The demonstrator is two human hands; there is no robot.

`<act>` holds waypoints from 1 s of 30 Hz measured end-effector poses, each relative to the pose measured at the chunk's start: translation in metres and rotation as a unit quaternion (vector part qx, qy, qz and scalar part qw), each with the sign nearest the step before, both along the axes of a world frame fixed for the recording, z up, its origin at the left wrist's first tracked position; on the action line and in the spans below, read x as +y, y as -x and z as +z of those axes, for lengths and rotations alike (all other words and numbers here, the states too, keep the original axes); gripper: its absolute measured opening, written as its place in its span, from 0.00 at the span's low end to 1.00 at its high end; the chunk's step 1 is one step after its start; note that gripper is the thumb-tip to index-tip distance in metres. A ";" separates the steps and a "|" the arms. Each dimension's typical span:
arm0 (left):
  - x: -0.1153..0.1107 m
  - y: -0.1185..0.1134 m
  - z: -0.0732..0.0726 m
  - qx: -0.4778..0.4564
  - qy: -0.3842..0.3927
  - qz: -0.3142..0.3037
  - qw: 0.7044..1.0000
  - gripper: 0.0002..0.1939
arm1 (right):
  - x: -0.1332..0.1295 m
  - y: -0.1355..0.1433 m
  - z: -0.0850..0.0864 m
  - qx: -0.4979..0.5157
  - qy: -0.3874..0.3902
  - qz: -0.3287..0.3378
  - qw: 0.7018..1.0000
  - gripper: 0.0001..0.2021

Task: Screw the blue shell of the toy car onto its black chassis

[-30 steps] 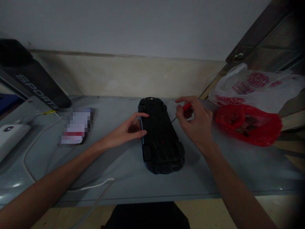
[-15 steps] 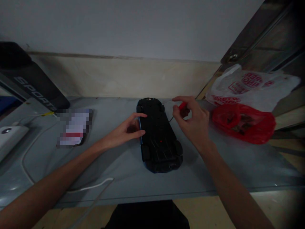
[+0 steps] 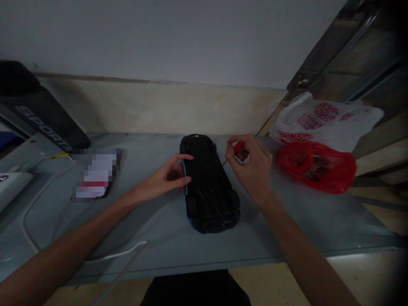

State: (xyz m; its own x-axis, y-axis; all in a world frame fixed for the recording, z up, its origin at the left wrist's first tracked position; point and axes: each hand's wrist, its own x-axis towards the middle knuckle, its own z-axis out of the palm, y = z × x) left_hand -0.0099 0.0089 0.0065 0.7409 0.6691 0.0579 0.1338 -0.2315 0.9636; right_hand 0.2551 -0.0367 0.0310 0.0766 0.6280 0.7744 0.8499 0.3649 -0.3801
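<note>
A black toy car lies upside down on the grey table, its underside and wheels facing up and a strip of blue body showing along its left edge. My left hand grips the car's left side, thumb and a finger resting on the edge of the underside. To the right of the car, my right hand is closed around the red handle of a screwdriver. The thin metal shaft points down and left at the car's right edge; its tip is hard to make out.
A phone and a black bottle are at the left, near a white device with a white cable. At the right sit a red plastic bag and a white plastic bag. A wall stands behind.
The whole view has shifted slightly, moving most things a little left and down. Both hands keep their hold, with my right hand still beside the car's right edge.
</note>
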 end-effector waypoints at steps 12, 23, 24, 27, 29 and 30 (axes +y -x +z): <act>-0.002 0.000 0.001 -0.014 0.041 0.001 0.999 0.29 | 0.001 0.001 -0.002 -0.008 0.023 0.075 0.997 0.10; 0.004 0.006 -0.006 0.004 0.017 0.006 1.000 0.29 | 0.017 -0.016 -0.004 0.197 0.098 0.049 0.974 0.11; 0.004 0.006 -0.006 0.002 0.015 0.006 1.000 0.29 | 0.019 -0.018 -0.004 0.217 0.094 0.052 0.970 0.12; 0.003 0.005 -0.005 -0.001 0.008 0.008 1.000 0.29 | 0.021 -0.014 0.001 0.248 0.076 0.058 0.964 0.13; 0.002 0.005 -0.004 -0.004 0.006 0.011 1.000 0.29 | 0.020 -0.004 0.007 0.235 0.090 0.081 0.964 0.13; 0.002 0.004 -0.004 -0.006 0.006 0.010 1.000 0.29 | 0.018 0.002 0.010 0.220 0.103 0.098 0.965 0.12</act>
